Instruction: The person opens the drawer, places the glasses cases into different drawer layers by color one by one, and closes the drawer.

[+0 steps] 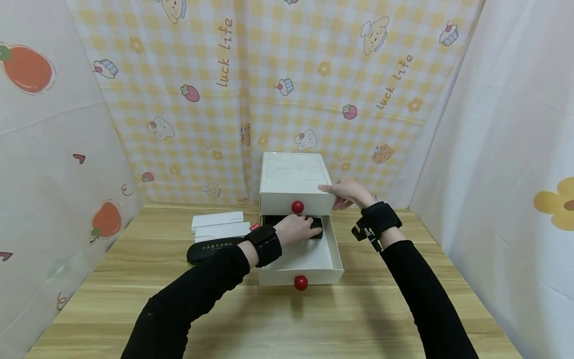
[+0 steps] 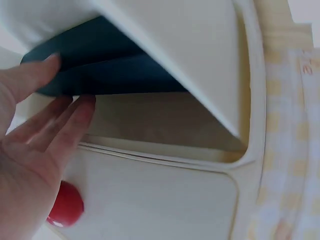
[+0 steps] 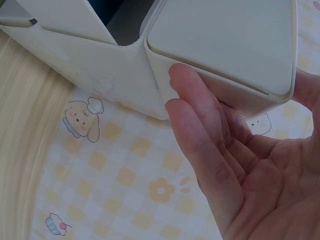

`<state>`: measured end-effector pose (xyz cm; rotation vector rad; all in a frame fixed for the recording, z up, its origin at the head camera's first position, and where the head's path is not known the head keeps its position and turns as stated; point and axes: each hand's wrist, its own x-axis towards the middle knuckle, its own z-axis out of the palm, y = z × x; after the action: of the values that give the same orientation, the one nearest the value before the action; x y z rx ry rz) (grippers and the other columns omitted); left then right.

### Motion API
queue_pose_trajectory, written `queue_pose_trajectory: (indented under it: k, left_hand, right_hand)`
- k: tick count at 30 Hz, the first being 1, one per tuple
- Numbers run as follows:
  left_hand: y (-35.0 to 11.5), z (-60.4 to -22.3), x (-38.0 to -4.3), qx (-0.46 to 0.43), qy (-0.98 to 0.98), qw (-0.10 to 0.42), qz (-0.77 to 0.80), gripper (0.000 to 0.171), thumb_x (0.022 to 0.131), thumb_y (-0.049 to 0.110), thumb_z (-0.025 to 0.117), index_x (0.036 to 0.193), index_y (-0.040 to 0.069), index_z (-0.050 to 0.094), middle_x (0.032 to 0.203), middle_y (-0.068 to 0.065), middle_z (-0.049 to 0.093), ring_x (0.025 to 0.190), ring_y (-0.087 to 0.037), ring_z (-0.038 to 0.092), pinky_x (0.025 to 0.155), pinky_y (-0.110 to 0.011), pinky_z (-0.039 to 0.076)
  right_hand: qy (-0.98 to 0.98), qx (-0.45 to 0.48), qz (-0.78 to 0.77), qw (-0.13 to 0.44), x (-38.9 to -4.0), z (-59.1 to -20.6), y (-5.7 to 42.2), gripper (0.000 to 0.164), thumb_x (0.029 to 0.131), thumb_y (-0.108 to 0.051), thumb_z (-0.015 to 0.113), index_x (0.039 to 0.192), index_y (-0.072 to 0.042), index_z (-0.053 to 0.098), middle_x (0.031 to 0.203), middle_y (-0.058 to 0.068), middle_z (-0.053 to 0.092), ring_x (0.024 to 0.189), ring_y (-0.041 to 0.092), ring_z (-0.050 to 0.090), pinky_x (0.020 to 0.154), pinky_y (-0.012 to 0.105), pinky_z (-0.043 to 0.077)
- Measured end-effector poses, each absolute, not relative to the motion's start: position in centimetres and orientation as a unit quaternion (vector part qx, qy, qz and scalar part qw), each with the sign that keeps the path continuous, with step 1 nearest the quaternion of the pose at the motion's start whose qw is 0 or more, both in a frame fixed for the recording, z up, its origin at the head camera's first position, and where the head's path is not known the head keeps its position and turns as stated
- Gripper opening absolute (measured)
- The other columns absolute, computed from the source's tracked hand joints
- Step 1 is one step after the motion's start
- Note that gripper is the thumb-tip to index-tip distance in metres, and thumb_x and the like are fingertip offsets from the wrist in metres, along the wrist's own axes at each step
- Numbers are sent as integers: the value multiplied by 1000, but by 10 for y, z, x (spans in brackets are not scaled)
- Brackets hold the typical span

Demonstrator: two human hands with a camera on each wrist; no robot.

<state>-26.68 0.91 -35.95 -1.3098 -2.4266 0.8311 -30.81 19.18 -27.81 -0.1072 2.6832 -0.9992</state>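
A white two-tier drawer cabinet (image 1: 295,174) with red knobs stands on the table. Its lower drawer (image 1: 301,276) is pulled out. Inside, toward the back, lies a dark oblong case (image 2: 115,65) with a lengthwise seam. My left hand (image 1: 293,229) reaches into that drawer and holds the case, thumb on one face and fingertips along its lower edge. Part of the case is hidden under the upper tier. At the cabinet's upper right corner rests my right hand (image 1: 352,193), its fingers (image 3: 200,115) nearly straight against the side and its thumb over the top.
Left of the drawer lie two white boxes (image 1: 217,219) and a black case (image 1: 211,250) with gold lettering. Something small and red (image 1: 254,227) shows beside the left wrist. A patterned curtain (image 1: 287,99) hangs close behind the cabinet.
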Motion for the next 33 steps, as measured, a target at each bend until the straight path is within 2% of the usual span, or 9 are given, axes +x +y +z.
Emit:
queue_pose_trajectory:
  k: [6, 11, 15, 18, 22, 27, 33]
  left_hand:
    - [-2, -352, -268, -433, -891, 9, 132, 42, 94, 13, 57, 134, 27, 53, 120, -1, 64, 99, -13, 64, 83, -27, 55]
    - [-22, -348, -262, -411, -911, -13, 18, 35, 93, 21, 61, 127, 21, 59, 118, -3, 65, 105, -17, 63, 88, -33, 53]
    - [-44, -351, -258, -413, -907, 15, -83, 29, 93, 20, 60, 121, 13, 63, 115, -6, 67, 102, -19, 65, 86, -34, 53]
    - [-63, -357, -257, -419, -893, 40, -159, 26, 93, 16, 59, 117, 7, 65, 108, -8, 69, 94, -17, 66, 81, -30, 54]
    - [-88, -368, -257, -398, -881, 80, -242, 21, 93, 11, 58, 110, 4, 68, 99, -6, 71, 85, -13, 65, 74, -25, 53]
    - [-113, -384, -257, -365, -871, 134, -301, 17, 91, 7, 60, 106, 5, 68, 103, -6, 70, 89, -15, 66, 77, -27, 54]
    - [-132, -402, -258, -342, -883, 187, -263, 22, 89, 9, 65, 110, 5, 66, 108, -10, 66, 96, -24, 64, 80, -36, 53]
  right_hand:
    - [925, -31, -352, 140, -309, -279, 192, 57, 93, -47, 54, 108, 7, 63, 73, 12, 71, 55, 12, 64, 57, 26, 54]
    - [925, -29, -351, 143, -310, -279, 192, 58, 93, -48, 53, 108, 7, 63, 69, 9, 70, 53, 11, 63, 57, 26, 53]
    - [925, -31, -352, 143, -309, -279, 191, 56, 93, -48, 53, 105, 7, 63, 66, 9, 69, 53, 11, 62, 57, 26, 53]
    - [925, -31, -352, 140, -308, -279, 190, 55, 93, -47, 54, 102, 6, 64, 66, 10, 69, 52, 12, 62, 57, 27, 53]
    - [926, -32, -350, 138, -308, -279, 191, 54, 93, -47, 54, 99, 6, 65, 67, 11, 69, 52, 12, 62, 57, 27, 53]
    - [926, -31, -350, 139, -309, -280, 192, 53, 94, -47, 53, 98, 5, 65, 65, 9, 69, 51, 11, 62, 57, 27, 54]
    - [925, -33, -350, 143, -309, -280, 191, 55, 93, -48, 53, 98, 5, 65, 62, 7, 68, 51, 11, 61, 56, 25, 52]
